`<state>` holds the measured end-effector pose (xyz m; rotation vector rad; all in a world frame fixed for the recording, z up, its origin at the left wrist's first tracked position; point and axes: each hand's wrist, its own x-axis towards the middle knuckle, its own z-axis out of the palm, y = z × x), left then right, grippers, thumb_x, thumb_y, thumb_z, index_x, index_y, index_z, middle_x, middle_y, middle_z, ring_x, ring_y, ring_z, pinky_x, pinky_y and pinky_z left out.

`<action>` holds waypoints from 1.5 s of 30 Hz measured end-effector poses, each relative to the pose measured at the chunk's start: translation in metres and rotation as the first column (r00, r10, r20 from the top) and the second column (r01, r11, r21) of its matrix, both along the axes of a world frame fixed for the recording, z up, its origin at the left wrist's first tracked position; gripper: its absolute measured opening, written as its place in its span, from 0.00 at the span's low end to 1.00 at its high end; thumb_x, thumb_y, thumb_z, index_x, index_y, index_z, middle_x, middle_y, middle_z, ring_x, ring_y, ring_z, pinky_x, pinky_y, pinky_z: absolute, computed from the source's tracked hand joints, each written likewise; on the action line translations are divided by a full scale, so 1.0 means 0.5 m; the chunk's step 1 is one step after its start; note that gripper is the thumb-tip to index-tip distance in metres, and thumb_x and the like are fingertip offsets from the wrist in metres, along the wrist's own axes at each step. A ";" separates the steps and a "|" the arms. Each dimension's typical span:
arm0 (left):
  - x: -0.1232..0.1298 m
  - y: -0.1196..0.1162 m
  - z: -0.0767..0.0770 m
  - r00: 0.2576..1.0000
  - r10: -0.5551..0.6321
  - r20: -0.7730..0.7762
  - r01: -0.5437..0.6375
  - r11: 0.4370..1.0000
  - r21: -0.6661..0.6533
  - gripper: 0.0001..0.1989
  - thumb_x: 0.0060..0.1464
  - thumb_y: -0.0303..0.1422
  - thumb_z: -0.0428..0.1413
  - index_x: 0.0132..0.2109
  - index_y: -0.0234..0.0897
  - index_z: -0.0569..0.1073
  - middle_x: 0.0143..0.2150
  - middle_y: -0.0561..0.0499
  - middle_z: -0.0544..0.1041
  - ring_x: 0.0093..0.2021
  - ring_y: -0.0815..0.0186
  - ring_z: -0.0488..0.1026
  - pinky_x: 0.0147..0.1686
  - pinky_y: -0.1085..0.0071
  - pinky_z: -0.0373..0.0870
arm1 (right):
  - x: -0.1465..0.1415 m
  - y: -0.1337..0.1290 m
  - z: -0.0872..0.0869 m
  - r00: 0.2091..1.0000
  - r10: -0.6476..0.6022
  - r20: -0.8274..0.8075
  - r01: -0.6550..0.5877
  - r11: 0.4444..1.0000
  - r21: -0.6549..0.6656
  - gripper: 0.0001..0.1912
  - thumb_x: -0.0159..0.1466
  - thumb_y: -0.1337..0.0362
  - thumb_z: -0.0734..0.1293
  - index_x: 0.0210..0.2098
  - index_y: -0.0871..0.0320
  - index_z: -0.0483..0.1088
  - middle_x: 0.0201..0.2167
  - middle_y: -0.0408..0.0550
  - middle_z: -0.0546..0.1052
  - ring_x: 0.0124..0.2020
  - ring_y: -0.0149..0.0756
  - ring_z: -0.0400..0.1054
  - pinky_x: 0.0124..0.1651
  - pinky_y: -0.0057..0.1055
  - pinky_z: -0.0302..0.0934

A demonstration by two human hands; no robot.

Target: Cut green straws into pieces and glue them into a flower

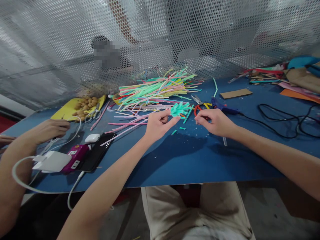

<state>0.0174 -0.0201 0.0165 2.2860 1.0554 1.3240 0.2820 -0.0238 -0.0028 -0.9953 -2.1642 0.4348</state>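
Observation:
My left hand [160,125] pinches a teal bundle of bent pipe cleaners [180,110] between thumb and fingers, just above the table. To its right, my right hand [216,121] has thumb and fingertips pressed together; whatever they hold, if anything, is too small to make out. Behind those fingertips lie a red-handled cutting tool [197,110] and a blue glue gun [226,109], both partly covered by the hand. Short cut teal pieces [174,132] are on the table between my hands. A clear stick [225,141] shows below my right wrist.
A large pile of coloured pipe cleaners [155,88] is at the back. On the left are a phone [96,155], a white charger [53,161], scissors [93,115] and another person's hand [50,130]. A black cable [272,130] loops at right, near a cardboard strip [236,93].

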 end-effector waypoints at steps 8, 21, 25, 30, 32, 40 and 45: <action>0.022 -0.017 -0.007 0.994 -0.089 -0.055 0.089 0.996 -0.013 0.28 0.57 0.38 0.64 0.23 0.38 0.51 0.20 0.61 0.47 0.23 0.74 0.44 0.24 0.72 0.45 | -0.038 -0.030 -0.003 0.995 0.040 -0.089 -0.038 0.999 0.023 0.15 0.64 0.52 0.73 0.42 0.58 0.78 0.34 0.46 0.79 0.26 0.30 0.64 0.32 0.30 0.58; 0.003 0.004 -0.005 0.994 0.056 0.097 -0.058 0.998 0.022 0.27 0.59 0.38 0.62 0.24 0.38 0.52 0.21 0.61 0.48 0.23 0.74 0.46 0.25 0.72 0.47 | -0.005 -0.005 -0.001 0.985 0.167 0.033 -0.168 0.986 0.023 0.15 0.73 0.58 0.63 0.42 0.55 0.82 0.34 0.47 0.83 0.35 0.35 0.75 0.42 0.32 0.65; 0.004 0.005 -0.008 0.996 0.035 0.088 -0.038 0.999 0.033 0.27 0.59 0.38 0.63 0.24 0.38 0.52 0.21 0.61 0.48 0.22 0.74 0.46 0.25 0.72 0.47 | 0.003 -0.009 0.008 0.982 0.142 0.124 -0.150 0.987 0.058 0.16 0.73 0.58 0.62 0.39 0.53 0.81 0.35 0.46 0.84 0.37 0.37 0.77 0.43 0.33 0.65; 0.004 0.004 -0.008 0.997 0.024 0.068 -0.027 0.999 0.039 0.26 0.58 0.40 0.63 0.24 0.38 0.56 0.21 0.61 0.48 0.23 0.74 0.45 0.24 0.71 0.46 | 0.007 -0.011 0.020 0.974 0.103 0.201 -0.130 0.983 0.130 0.15 0.73 0.55 0.63 0.41 0.53 0.80 0.38 0.48 0.84 0.40 0.42 0.76 0.46 0.38 0.65; 0.003 0.005 -0.008 0.998 0.028 0.065 -0.031 0.999 0.039 0.25 0.59 0.40 0.63 0.24 0.38 0.57 0.21 0.61 0.48 0.23 0.74 0.46 0.24 0.71 0.46 | 0.012 -0.007 0.026 0.973 0.090 0.214 -0.123 0.982 0.145 0.17 0.74 0.55 0.60 0.40 0.53 0.80 0.39 0.49 0.84 0.42 0.42 0.77 0.48 0.39 0.65; -0.001 0.009 -0.009 0.996 0.013 0.084 -0.016 0.999 0.036 0.25 0.59 0.38 0.63 0.25 0.38 0.55 0.22 0.61 0.48 0.23 0.74 0.46 0.26 0.71 0.47 | 0.081 0.054 0.037 0.813 -0.418 0.405 0.415 0.904 0.100 0.18 0.65 0.60 0.64 0.52 0.56 0.74 0.47 0.55 0.80 0.46 0.50 0.75 0.43 0.42 0.64; -0.004 0.012 -0.008 0.995 0.023 0.100 -0.025 0.999 0.023 0.25 0.60 0.40 0.62 0.25 0.38 0.55 0.22 0.61 0.48 0.23 0.74 0.45 0.25 0.72 0.47 | 0.137 0.094 0.021 0.582 -0.485 0.653 0.580 0.810 0.085 0.27 0.65 0.60 0.61 0.61 0.65 0.68 0.60 0.71 0.71 0.60 0.61 0.67 0.53 0.51 0.62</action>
